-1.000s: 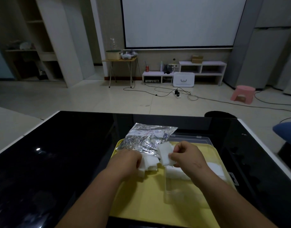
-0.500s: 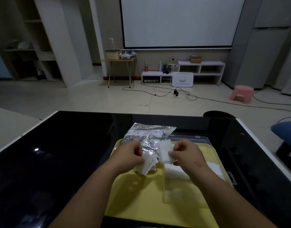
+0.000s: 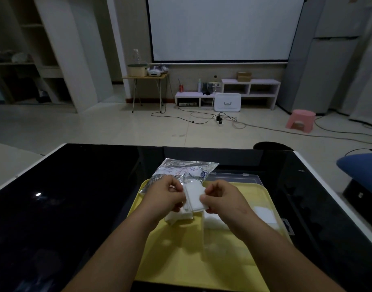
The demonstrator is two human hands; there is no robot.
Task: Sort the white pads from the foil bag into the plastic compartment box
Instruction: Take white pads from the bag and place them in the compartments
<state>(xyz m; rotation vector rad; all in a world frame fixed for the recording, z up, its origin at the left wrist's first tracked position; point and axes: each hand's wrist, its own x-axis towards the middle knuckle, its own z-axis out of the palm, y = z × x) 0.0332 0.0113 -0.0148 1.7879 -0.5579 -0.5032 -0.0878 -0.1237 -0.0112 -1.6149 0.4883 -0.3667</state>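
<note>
– Both hands meet above the tray. The left hand and the right hand each pinch an opposite edge of one white pad, held up off the surface.

– Why would the person put two hands on a single pad?

– It may be more than one. Layered edges show at its lower left corner, so the opposed pinches are probably there to peel a pad free. That is a guess.

– Where are the others?

– Some loose pads lie in a heap on the yellow tray, just under the left hand. The foil bag lies beyond them at the tray's far left corner, likely so the supply sits within easy reach.

– And the destination?

– The plastic compartment box sits on the tray's right half, with its lid open at the far side. Sorted pads fill its far compartments, and the near ones look empty. The black table carries everything.
</note>
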